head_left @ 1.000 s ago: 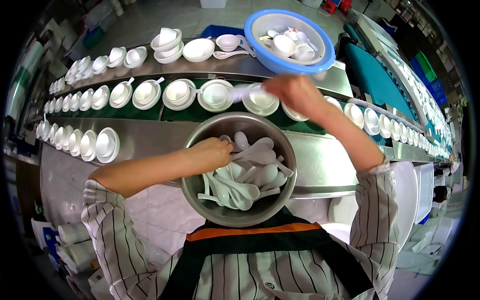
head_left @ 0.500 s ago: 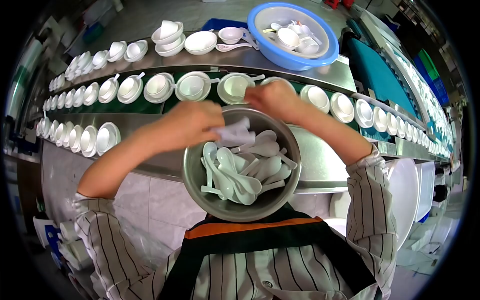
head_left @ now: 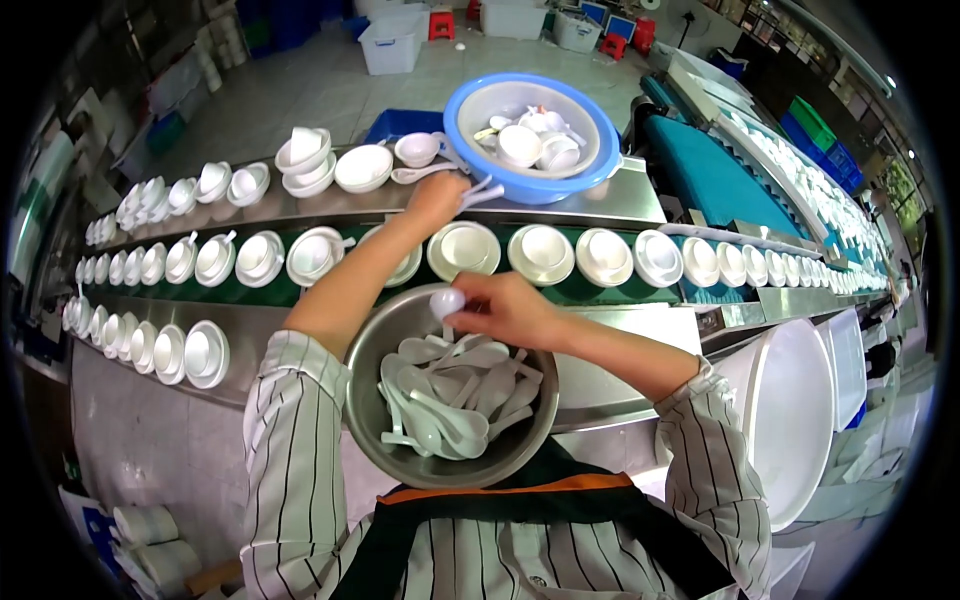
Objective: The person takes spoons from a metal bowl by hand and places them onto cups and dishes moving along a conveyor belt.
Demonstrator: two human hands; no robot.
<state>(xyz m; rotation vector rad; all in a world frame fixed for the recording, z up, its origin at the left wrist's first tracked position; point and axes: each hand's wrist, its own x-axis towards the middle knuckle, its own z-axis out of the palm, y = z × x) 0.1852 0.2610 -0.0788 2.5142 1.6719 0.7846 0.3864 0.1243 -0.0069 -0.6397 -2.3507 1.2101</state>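
Observation:
My left hand (head_left: pixel 438 203) is closed around white spoons (head_left: pixel 482 194), their ends sticking out to the right. It reaches over the far edge of the belt, just below the blue basin (head_left: pixel 535 187). Above the steel bowl (head_left: pixel 362 440), my right hand (head_left: pixel 508 308) pinches a single white spoon (head_left: pixel 447 302). A heap of white spoons (head_left: pixel 455 425) lies inside that steel bowl, right in front of my apron. Between my hands, a white bowl nested in a wider one (head_left: pixel 465 248) stands on the green belt (head_left: pixel 287 290).
Nested white bowls line the belt both ways. More bowls stand on the far steel ledge (head_left: pixel 240 210) and the near ledge at left. Cups and spoons fill a pale bowl in the blue basin. A large white tub (head_left: pixel 795 430) is at right, beyond it a teal conveyor (head_left: pixel 725 180).
My view has tilted upward. My left hand has moved from over the steel bowl to the far ledge, carrying spoons. My right hand now holds a spoon above the bowl.

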